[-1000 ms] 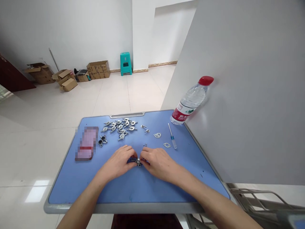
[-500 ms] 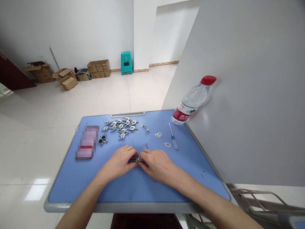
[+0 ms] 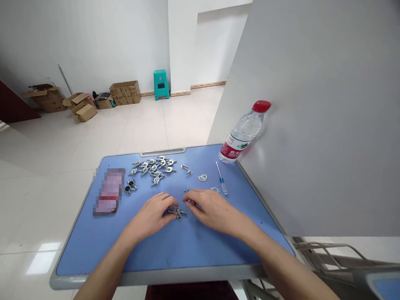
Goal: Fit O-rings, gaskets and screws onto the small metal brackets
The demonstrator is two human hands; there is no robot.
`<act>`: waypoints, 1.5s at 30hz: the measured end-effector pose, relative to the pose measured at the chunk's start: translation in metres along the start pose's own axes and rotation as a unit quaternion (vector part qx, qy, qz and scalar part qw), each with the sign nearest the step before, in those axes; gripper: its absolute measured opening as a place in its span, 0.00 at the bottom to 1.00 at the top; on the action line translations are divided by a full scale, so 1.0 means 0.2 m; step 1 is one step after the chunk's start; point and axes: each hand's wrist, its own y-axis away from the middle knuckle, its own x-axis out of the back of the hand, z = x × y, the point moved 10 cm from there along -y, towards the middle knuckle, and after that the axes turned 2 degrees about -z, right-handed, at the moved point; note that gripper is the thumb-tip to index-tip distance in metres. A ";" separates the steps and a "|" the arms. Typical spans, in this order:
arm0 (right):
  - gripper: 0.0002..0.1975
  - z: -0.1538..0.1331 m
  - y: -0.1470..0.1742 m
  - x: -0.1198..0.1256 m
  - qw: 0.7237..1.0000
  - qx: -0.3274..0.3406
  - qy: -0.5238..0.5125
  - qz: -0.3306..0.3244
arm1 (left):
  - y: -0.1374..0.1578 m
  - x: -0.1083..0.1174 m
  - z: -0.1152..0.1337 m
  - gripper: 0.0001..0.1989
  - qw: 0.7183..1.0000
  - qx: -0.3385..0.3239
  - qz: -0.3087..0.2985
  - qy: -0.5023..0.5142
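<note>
On the blue table [image 3: 93, 246], a heap of metal clips [image 3: 152, 166] lies at 12 o'clock, a blurred pink pack [image 3: 108, 191] at 9. A water bottle [image 3: 242, 132] stands at 2 o'clock against the grey wall [image 3: 312, 104], a small screwdriver [image 3: 220, 178] just beside it. Beyond the table, at 11 o'clock, cardboard boxes [image 3: 125, 92] and a teal stool [image 3: 160, 84] sit on the tiled floor [image 3: 93, 133].

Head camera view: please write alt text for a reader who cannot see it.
Two bare hands, left hand and right hand, rest on a blue plastic tabletop, the left fingertips touching a small silver metal assembly. Behind lie a pile of silver metal brackets, a small blue-handled screwdriver and a red-capped clear water bottle.
</note>
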 end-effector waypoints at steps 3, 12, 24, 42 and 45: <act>0.09 0.19 0.01 0.17 0.992 -0.089 -0.021 0.090 | 0.00 0.00 0.00 0.03 1.000 0.000 -0.002 0.009; 0.09 0.49 0.01 0.32 0.966 -0.192 -0.012 0.172 | -0.01 0.00 0.01 0.02 1.000 -0.001 -0.008 0.030; 0.08 0.49 -0.03 0.27 0.971 -0.175 0.002 0.164 | -0.01 0.00 0.00 0.03 0.999 0.008 -0.011 0.049; 0.13 0.53 -0.07 0.23 0.978 -0.171 0.048 0.112 | 0.02 0.05 -0.03 0.10 0.998 0.021 -0.005 0.056; 0.10 0.53 -0.04 0.24 0.978 -0.179 0.051 0.090 | 0.02 0.06 -0.06 0.11 0.998 0.034 0.000 0.053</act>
